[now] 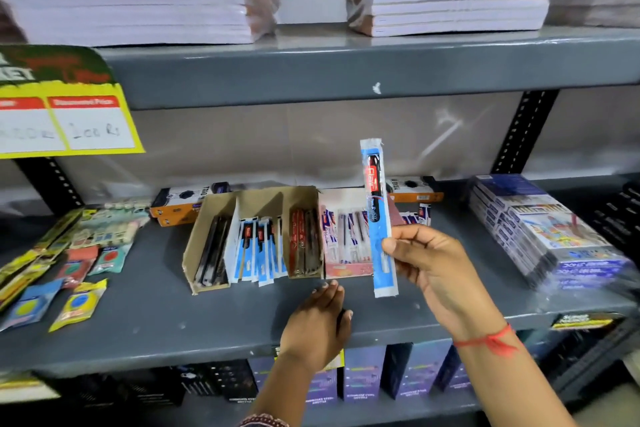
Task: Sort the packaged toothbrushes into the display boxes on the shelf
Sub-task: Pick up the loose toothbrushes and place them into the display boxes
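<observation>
Blue-and-white packaged toothbrush (pixel 378 218) stands upright, pinched low in the right hand (pixel 433 267) before the two display boxes: cardboard box (pixel 249 236) and pink box (pixel 346 236). Left hand (pixel 318 319) rests empty, palm down, on the shelf (pixel 156 315). Slide it among the matching blue packs (pixel 258 250), perhaps five there.
</observation>
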The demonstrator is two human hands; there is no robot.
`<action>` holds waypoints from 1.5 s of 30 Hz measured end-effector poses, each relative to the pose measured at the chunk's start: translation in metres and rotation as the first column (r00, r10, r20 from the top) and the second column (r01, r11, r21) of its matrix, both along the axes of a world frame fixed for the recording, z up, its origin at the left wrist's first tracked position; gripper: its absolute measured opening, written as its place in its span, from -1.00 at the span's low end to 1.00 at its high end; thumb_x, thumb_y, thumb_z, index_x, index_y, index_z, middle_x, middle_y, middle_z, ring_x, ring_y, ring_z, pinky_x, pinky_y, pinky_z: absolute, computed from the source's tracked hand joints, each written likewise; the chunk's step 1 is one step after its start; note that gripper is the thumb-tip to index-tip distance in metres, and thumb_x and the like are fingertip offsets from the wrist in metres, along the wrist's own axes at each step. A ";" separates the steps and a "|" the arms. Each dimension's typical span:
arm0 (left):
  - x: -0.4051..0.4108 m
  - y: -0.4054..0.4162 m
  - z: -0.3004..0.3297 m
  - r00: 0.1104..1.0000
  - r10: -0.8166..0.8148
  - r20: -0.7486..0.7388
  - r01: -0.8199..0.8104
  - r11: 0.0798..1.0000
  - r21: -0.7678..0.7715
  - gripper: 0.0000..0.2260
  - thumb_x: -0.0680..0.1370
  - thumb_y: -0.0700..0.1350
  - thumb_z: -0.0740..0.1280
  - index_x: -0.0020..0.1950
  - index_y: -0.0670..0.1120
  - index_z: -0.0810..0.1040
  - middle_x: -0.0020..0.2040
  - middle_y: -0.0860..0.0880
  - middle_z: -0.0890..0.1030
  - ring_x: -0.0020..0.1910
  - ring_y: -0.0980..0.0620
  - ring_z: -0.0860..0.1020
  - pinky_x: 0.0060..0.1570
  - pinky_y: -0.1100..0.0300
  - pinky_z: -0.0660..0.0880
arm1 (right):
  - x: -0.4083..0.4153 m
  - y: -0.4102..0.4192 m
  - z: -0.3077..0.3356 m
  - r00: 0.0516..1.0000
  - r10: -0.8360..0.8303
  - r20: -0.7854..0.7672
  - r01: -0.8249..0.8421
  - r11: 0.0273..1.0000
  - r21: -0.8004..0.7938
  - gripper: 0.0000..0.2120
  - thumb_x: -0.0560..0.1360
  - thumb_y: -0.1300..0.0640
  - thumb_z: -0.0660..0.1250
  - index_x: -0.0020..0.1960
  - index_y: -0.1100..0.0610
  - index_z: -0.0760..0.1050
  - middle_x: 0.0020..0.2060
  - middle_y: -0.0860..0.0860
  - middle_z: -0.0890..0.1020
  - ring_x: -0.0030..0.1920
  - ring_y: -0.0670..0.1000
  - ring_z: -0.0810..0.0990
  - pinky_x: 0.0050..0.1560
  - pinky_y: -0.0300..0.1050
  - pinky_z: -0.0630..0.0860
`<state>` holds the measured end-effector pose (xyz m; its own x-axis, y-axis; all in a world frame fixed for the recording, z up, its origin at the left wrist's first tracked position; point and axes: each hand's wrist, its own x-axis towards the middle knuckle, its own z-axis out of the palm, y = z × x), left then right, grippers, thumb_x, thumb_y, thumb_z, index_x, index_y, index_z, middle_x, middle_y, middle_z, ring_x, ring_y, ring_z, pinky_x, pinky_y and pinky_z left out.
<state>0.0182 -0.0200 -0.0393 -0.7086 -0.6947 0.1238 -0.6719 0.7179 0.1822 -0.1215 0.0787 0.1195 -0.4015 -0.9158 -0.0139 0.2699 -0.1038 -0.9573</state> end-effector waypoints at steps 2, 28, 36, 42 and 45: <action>0.018 -0.005 0.001 0.999 0.029 -0.020 -0.029 1.000 0.000 -0.53 0.62 0.09 -0.04 0.49 -0.07 0.13 0.51 -0.01 0.17 0.47 0.07 0.10 0.39 0.27 -0.01 | 0.008 -0.010 -0.004 0.999 0.053 -0.009 -0.052 0.997 0.060 -0.77 0.42 0.40 0.35 -0.32 0.13 0.57 -0.51 -0.09 0.66 -0.51 -0.20 0.59 -0.48 -0.40 0.51; 0.112 -0.030 0.016 0.988 0.123 -0.088 -0.133 0.983 -0.124 -0.60 0.32 0.14 0.36 0.04 -0.07 0.65 -0.03 0.02 0.69 -0.09 0.08 0.65 -0.22 0.31 0.54 | 0.138 -0.203 -0.059 0.010 0.417 -0.909 0.193 0.891 0.411 -0.69 0.52 0.39 0.10 0.15 0.29 0.53 0.10 0.23 0.64 0.12 0.23 0.62 0.08 0.06 0.56; 0.110 -0.030 0.015 0.988 0.121 -0.096 -0.132 0.984 -0.121 -0.59 0.30 0.13 0.35 0.06 -0.04 0.65 -0.02 0.05 0.69 -0.07 0.10 0.65 -0.16 0.32 0.54 | 0.135 -0.198 -0.063 -0.186 0.421 -0.888 0.220 0.898 0.380 -0.72 0.53 0.38 0.13 0.12 0.24 0.55 0.05 0.15 0.66 0.05 0.16 0.65 -0.05 0.01 0.59; 0.110 -0.032 0.008 0.978 0.187 -0.088 -0.186 0.982 0.018 -0.50 0.53 0.11 0.11 0.43 -0.06 0.30 0.42 -0.03 0.38 0.37 -0.02 0.34 0.24 0.16 0.35 | 0.113 -0.171 -0.044 -0.175 0.242 -0.954 0.197 0.958 0.207 -0.72 0.45 0.40 0.16 0.05 0.25 0.56 -0.03 0.22 0.68 -0.02 0.24 0.67 -0.11 0.05 0.59; 0.107 -0.034 0.006 0.978 0.198 -0.069 -0.198 0.980 0.011 -0.50 0.56 0.15 0.04 0.47 0.00 0.20 0.47 0.03 0.27 0.43 0.04 0.23 0.25 0.19 0.30 | 0.085 -0.145 -0.047 -0.108 0.108 -0.988 0.190 0.978 0.087 -0.64 0.43 0.37 0.20 0.20 0.20 0.50 0.10 0.18 0.62 0.04 0.23 0.64 -0.08 0.02 0.58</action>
<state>0.1256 -0.0537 -0.0332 -0.5466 -0.8210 0.1647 -0.7862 0.5709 0.2366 -0.0364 -0.0668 0.0721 -0.1443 -0.9366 0.3192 -0.9830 0.0987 -0.1548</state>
